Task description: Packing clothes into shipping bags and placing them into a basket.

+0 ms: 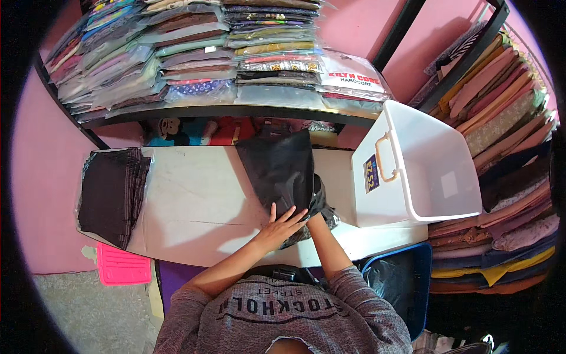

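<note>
A black plastic bag [283, 163] lies over the middle of the white table [199, 190], its wide end pointing away from me. My left hand [281, 228] rests on the bag's near end with its fingers spread. My right hand [315, 219] is mostly hidden at the bag's near right edge, inside or beneath the plastic; its fingers do not show. Beside it lies a crumpled dark bundle in clear, shiny plastic [329, 217]. At the table's left end is a stack of folded black cloth or bags [110, 194] on a clear plastic sheet.
A white plastic bin [380, 177] with a handle stands at the table's right end. Bagged folded garments [194, 57] fill the shelf behind. A blue container [424, 283] sits below the table's near right edge, a pink plastic item [124, 265] at lower left. Clothes [499, 106] hang at right.
</note>
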`<state>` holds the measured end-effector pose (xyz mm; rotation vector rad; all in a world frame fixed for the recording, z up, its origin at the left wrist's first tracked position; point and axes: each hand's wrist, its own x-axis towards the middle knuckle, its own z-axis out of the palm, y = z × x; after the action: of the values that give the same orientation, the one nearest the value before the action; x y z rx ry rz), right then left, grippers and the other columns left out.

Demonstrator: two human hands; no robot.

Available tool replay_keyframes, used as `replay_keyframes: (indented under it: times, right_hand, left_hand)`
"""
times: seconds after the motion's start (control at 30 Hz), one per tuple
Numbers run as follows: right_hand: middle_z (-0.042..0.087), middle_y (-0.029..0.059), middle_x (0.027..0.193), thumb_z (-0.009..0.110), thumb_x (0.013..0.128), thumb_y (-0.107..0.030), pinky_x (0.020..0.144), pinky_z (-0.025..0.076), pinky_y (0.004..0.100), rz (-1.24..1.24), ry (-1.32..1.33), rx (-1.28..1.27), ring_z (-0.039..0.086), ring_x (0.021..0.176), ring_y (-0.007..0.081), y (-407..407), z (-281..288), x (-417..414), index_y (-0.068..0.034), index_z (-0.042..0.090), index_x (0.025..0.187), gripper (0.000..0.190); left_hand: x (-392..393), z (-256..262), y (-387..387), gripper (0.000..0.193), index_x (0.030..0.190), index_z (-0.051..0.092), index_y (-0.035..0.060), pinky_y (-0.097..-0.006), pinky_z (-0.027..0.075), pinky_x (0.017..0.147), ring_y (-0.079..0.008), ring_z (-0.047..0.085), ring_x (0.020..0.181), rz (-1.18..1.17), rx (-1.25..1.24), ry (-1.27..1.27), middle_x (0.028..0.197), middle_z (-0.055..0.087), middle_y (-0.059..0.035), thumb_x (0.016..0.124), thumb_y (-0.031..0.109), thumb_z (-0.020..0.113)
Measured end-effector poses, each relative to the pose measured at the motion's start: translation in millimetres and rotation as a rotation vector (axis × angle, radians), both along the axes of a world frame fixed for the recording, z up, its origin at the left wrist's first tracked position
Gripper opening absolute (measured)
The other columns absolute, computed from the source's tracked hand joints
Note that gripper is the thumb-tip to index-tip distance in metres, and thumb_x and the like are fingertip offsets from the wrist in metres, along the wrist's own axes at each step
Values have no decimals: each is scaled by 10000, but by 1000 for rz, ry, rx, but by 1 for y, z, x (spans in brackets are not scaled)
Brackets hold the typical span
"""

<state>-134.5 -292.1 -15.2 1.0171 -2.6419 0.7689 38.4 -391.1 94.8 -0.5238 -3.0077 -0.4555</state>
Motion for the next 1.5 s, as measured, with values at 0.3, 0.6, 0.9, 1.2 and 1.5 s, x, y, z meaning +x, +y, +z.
replay_keyframes:
  times: [0.3,0.6,0.9,1.2,1.5]
  right_hand:
    - [337,155,1376,425,873,-350,1086,165,377,-22,-199,68,291,1282,283,48,-54,-13,-31,311,1344,580]
    - [416,214,1295,521,818,-310,1035,261,420,41,-15,436,341,1227,370,112,-5,44,22,458,1218,524]
    - [571,176,940,667,725,-206,810,385,436,-329,-189,-29,490,909,364,118,11,2,-22,556,991,342]
    - [570,137,660,582,775,-151,543,422,359,-394,-746,-437,547,585,228,109,7,28,-1,543,816,161]
    - [589,265,789,603,695,-140,692,461,458,-78,-313,149,582,789,415,42,189,-90,6,633,804,185]
  left_hand:
    - [13,-73,10,514,1358,312,179,-662,142,998,-296,202,1331,-25,10,-72,1452,195,-52,861,80,395]
    - [31,-90,-7,572,1359,300,146,-537,234,1023,-310,322,1255,63,168,34,1377,292,-153,817,6,415]
    - [42,-90,5,436,1025,503,-32,-432,385,841,-391,462,976,945,382,-219,1066,491,-215,681,199,640]
    - [34,-84,3,403,1193,455,-19,-313,371,882,-208,503,987,1065,1260,-107,1057,560,-136,885,240,477]
    - [-89,60,-160,317,866,598,-54,-387,428,727,-252,582,801,744,690,-142,806,630,-159,779,228,482]
